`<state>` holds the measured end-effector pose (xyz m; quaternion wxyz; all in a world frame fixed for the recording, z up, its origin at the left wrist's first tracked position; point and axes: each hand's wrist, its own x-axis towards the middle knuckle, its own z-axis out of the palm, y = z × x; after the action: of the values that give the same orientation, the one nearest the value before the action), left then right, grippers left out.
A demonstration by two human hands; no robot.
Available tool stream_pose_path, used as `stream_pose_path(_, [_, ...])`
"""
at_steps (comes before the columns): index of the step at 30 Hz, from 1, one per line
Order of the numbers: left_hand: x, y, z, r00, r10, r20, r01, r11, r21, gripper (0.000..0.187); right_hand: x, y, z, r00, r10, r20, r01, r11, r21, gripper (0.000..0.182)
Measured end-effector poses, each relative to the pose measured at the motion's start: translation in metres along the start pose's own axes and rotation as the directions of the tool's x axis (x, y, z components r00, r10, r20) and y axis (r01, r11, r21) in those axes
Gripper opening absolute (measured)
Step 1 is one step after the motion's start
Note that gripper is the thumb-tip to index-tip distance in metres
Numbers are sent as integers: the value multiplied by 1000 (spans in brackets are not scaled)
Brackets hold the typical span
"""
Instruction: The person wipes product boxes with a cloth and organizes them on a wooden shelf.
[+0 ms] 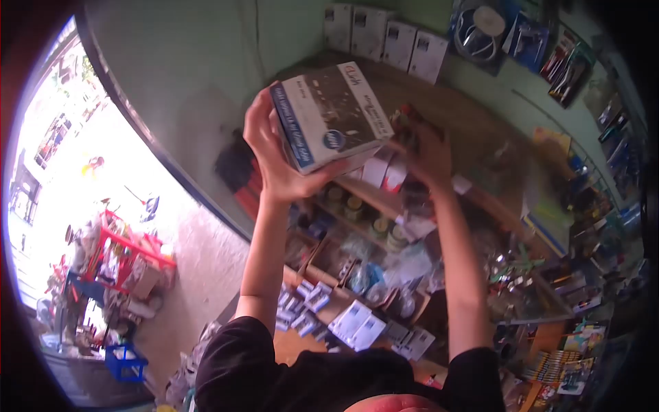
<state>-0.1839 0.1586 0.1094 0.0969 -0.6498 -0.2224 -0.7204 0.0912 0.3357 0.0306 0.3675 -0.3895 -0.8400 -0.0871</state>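
Observation:
A white and blue cardboard box (329, 117) with printed lettering and a dark picture on top is held up in front of me. My left hand (274, 154) is closed on its left end, thumb along the near edge and fingers behind. My right hand (427, 147) is raised just past the box's right end, above the wooden shelf. Its fingers are blurred and dark. A small red and dark thing (410, 113) shows at the fingertips, but I cannot make out whether it is held.
Several white boxes (384, 38) stand upright on the top shelf (309, 65) against the green wall. Packaged goods (480, 31) hang at upper right. Below are jars (381, 225), plastic bags (405, 264) and white packs (357, 324). A red crate (127, 250) stands at left.

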Motion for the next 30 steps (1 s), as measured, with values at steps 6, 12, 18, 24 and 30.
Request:
stream_pose_path(6, [-76, 95, -10, 990, -70, 122, 40, 972, 233, 130, -63, -55, -86, 831, 480, -282, -61, 582, 811, 26])
stream_pose_path(12, [-148, 138, 44, 842, -204, 499, 30, 942, 334, 122, -183, -163, -165, 997, -79, -10, 65, 746, 663, 32])
stream_pose_path(18, [-188, 203, 93, 741, -351, 572, 173, 924, 342, 118, -291, -112, -117, 726, 306, 616, -687, 346, 639, 45])
stream_pose_path(24, [-213, 238, 148, 683, -360, 635, 137, 918, 373, 115, -334, -45, -91, 688, 343, 639, -713, 161, 682, 54])
stream_pose_path(30, [-263, 208, 174, 665, -379, 643, 30, 874, 484, 117, -341, -80, -157, 954, 154, -257, -65, 944, 323, 42])
